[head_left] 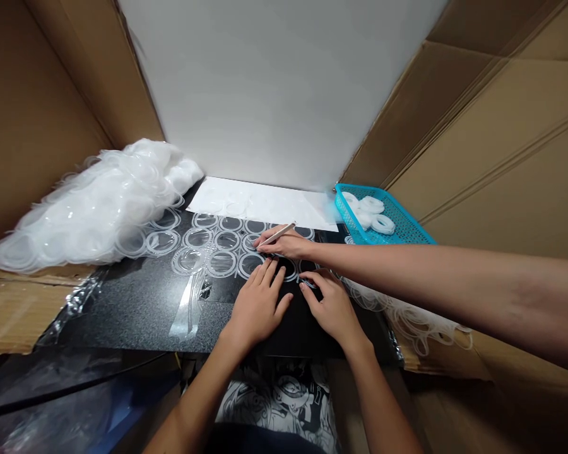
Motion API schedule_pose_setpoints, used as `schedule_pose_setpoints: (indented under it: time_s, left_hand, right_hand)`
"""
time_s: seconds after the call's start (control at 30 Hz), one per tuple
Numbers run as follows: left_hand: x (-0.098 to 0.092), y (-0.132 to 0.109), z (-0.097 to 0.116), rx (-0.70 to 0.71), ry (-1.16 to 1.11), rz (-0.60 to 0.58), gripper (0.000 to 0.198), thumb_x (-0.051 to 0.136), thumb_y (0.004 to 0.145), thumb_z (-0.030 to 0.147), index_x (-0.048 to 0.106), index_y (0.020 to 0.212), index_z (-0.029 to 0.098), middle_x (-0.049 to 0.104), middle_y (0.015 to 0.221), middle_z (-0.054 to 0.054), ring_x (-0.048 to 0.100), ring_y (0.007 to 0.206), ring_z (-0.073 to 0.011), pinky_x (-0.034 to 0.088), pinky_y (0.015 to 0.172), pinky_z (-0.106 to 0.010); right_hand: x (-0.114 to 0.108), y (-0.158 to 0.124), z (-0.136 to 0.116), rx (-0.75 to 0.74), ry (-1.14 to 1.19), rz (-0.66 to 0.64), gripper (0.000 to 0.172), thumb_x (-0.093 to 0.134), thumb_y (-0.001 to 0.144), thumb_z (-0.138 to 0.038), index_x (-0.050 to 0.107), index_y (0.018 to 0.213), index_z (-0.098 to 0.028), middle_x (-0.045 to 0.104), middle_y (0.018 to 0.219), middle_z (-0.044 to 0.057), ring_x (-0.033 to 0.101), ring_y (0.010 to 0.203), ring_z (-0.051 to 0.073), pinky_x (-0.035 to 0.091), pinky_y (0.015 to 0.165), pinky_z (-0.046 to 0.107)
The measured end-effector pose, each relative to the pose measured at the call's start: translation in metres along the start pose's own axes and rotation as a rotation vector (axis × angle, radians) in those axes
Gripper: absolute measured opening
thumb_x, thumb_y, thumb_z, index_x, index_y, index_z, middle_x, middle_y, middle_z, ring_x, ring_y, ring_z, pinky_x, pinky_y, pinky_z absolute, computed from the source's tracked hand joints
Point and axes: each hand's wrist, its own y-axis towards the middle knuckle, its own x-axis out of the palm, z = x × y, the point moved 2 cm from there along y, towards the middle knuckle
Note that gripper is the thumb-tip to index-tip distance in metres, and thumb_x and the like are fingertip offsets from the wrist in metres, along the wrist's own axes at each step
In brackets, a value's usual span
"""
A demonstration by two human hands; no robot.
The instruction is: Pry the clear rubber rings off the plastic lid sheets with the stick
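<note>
My left hand (pixel 258 304) lies flat with fingers stretched out on a clear plastic sheet of punched rings (pixel 208 249) over a black work surface (pixel 137 309). My right hand (pixel 329 302) rests beside it, fingers bent down, fingertips pressing on the sheet near a ring. Another person's hand (pixel 284 243) reaches in from the right and holds a thin stick-like tool (pixel 278 234) on the sheet just beyond my fingers.
A heap of clear plastic ring sheets (pixel 94 208) fills the left. A white sheet (pixel 265 202) lies at the back. A blue basket (pixel 383 217) with white rings stands at right. Loose ring scrap (pixel 407 315) hangs off the right edge. Cardboard walls (pixel 492 126) enclose the spot.
</note>
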Motion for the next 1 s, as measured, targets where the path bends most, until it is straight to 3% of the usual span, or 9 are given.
schedule_pose_setpoints:
  time_s: [0.47,0.7,0.87,1.0]
  left_hand:
    - [0.001,0.000,-0.001,-0.002,-0.022,0.013,0.059,0.045,0.107,0.045,0.047,0.155,0.011,0.042,0.166,-0.018,0.035,0.156,-0.0328,0.035,0.126,-0.051]
    - [0.000,-0.002,-0.001,-0.007,-0.050,0.039,0.060,0.048,0.105,0.044,0.045,0.156,0.013,0.048,0.162,-0.016,0.041,0.153,-0.0318,0.033,0.127,-0.049]
    - [-0.001,-0.001,-0.001,-0.009,-0.061,0.009,0.061,0.047,0.106,0.045,0.044,0.157,0.011,0.042,0.166,-0.016,0.034,0.157,-0.0313,0.030,0.129,-0.048]
    - [0.001,-0.001,-0.002,-0.008,-0.057,-0.001,0.061,0.046,0.106,0.046,0.046,0.156,0.010,0.038,0.168,-0.017,0.031,0.158,-0.0317,0.032,0.129,-0.048]
  right_hand:
    - [0.001,0.000,0.000,0.019,-0.006,0.011,0.023,0.055,0.102,-0.034,0.071,0.116,-0.025,0.073,0.118,0.010,0.066,0.116,0.031,0.051,0.106,0.050]
    - [0.008,0.001,0.009,0.041,-0.032,0.037,0.034,0.056,0.100,-0.039,0.073,0.125,-0.023,0.076,0.126,0.012,0.068,0.121,0.037,0.052,0.108,0.057]
    - [0.009,0.005,0.008,0.026,-0.009,0.031,0.030,0.056,0.099,-0.039,0.074,0.120,-0.025,0.077,0.119,0.010,0.071,0.112,0.034,0.053,0.106,0.053]
    - [0.004,0.008,0.001,0.054,0.021,0.006,0.025,0.055,0.100,-0.037,0.073,0.111,-0.024,0.076,0.108,0.008,0.070,0.101,0.029,0.055,0.096,0.045]
